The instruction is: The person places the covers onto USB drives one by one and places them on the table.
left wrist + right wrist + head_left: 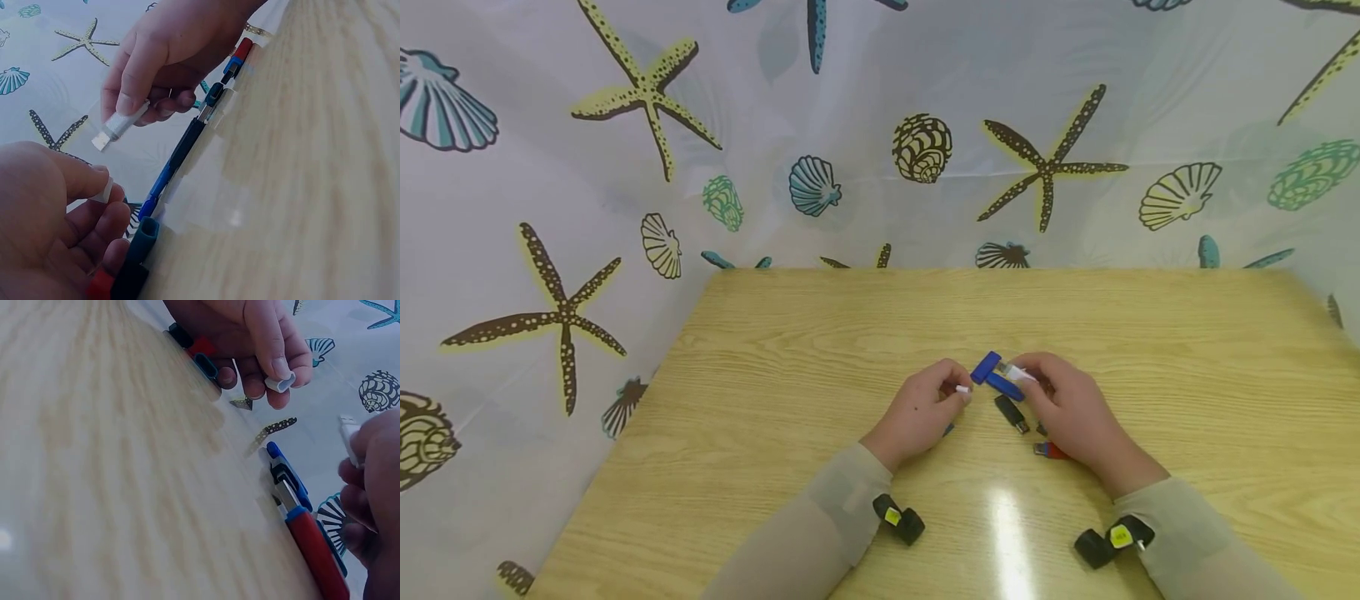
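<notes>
My left hand (921, 412) pinches a small white cap (281, 382) between thumb and forefinger; its hollow end shows in the right wrist view. My right hand (1071, 408) holds a white USB stick (125, 123) by its body, metal plug bare and pointing toward the left hand. Cap and stick are apart. Beyond the hands on the table lie a blue USB stick (1003, 386) and a blue piece (987, 367) touching or close to it. A black USB stick (1011, 412) lies between the hands. A red USB stick (315, 550) lies partly beneath the right hand.
Beside the left hand's fingers, a dark cap (142, 237) and a red piece (100, 284) lie on the wooden table (790, 350). A white curtain (880, 100) printed with shells and starfish stands behind the table and along its sides.
</notes>
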The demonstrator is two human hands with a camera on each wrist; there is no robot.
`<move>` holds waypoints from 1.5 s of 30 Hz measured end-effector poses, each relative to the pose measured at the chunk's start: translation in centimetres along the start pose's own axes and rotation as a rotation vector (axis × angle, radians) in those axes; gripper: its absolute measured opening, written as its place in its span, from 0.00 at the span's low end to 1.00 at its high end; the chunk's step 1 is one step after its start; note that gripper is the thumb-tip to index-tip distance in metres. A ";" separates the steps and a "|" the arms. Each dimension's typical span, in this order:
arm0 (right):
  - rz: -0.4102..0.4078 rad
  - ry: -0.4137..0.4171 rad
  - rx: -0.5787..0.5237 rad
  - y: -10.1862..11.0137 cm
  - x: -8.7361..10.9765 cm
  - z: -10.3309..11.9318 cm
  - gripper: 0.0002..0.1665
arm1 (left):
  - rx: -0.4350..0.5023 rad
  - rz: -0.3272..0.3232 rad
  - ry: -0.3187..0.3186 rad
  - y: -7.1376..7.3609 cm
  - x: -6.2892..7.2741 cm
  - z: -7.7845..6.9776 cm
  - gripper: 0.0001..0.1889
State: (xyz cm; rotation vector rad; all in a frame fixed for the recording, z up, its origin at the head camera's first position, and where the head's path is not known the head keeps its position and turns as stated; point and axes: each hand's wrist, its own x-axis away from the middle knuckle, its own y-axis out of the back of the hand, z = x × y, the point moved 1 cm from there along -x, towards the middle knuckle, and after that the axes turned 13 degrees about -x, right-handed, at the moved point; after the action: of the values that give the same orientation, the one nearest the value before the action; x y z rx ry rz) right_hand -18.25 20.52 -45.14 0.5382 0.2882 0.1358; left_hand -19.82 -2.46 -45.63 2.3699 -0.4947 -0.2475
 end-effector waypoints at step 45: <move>0.171 0.129 0.010 -1.3 0.6 0.9 0.08 | -0.033 0.028 -0.031 0.0 0.0 -0.3 0.05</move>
State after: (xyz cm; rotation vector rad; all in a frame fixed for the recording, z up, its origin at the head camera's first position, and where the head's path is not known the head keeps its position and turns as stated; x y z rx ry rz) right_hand -17.31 19.05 -45.22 0.5645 0.3681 0.3358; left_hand -19.72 -2.28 -45.47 2.3281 -0.5342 -0.2776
